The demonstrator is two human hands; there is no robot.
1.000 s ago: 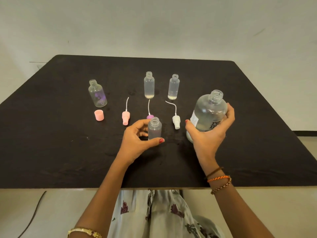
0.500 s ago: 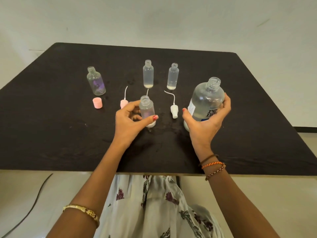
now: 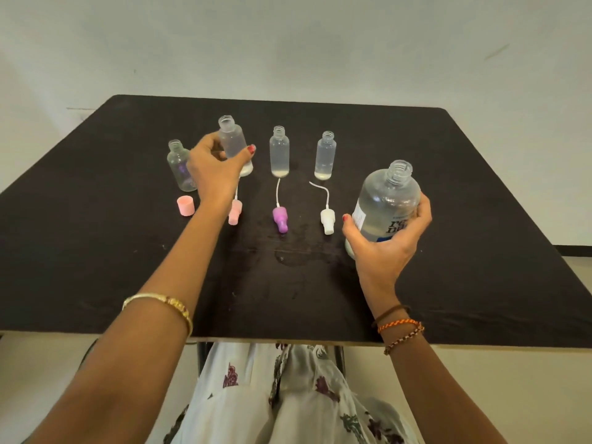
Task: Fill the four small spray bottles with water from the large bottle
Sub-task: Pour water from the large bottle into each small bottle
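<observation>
Transfer complete: we have carried the filled spray bottle (image 3: 233, 142), gripped in our left hand (image 3: 214, 169), from table centre to the back row. Our right hand (image 3: 389, 243) grips the large bottle (image 3: 386, 203). One bottle (image 3: 181, 166) looks unfilled.

Bare near table (image 3: 128, 283), bottle row (image 3: 279, 152) and sprayer heads (image 3: 280, 219) blocking beyond

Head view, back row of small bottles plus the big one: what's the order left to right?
Small bottle with a purple tint → small bottle gripped by the left hand → small bottle → small bottle → large bottle held by the right hand.
</observation>
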